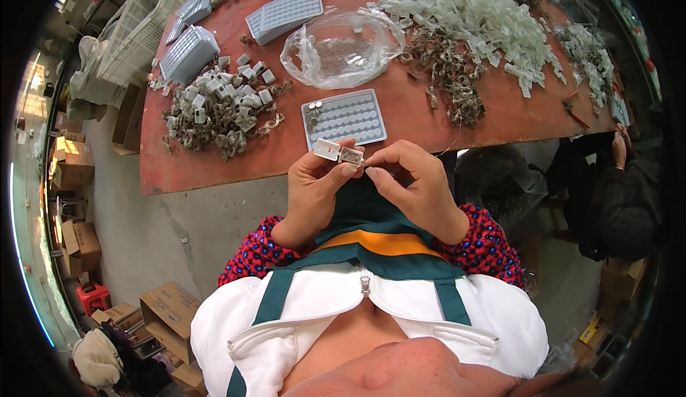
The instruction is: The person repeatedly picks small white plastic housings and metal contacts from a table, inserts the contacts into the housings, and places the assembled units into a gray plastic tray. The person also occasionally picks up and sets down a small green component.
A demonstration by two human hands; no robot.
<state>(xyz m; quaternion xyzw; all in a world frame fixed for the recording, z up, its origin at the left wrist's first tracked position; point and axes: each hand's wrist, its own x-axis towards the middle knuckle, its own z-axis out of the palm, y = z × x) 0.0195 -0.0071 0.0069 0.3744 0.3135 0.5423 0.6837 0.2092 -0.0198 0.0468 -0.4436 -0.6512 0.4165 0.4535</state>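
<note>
My left hand (314, 190) grips a small white plastic case (328, 150), held opened out in two parts just off the table's near edge. One part is a plain lid; the other (351, 156) has a hollow with darker detail inside. The fingertips of my right hand (414, 182) are pinched together at the right end of this case, on something small and dark that I cannot make out. Just beyond both hands lies a pale grey tray (357, 134) with rows of round pockets. A few silver button cells (313, 108) sit at its left end.
On the red table (193, 175) lie a heap of white cases with tangled wires (221, 107), a clear plastic bag (343, 50), stacked trays (286, 15), clear plastic pieces (471, 18) and wire bundles (457, 75). Another person (614, 197) sits at right.
</note>
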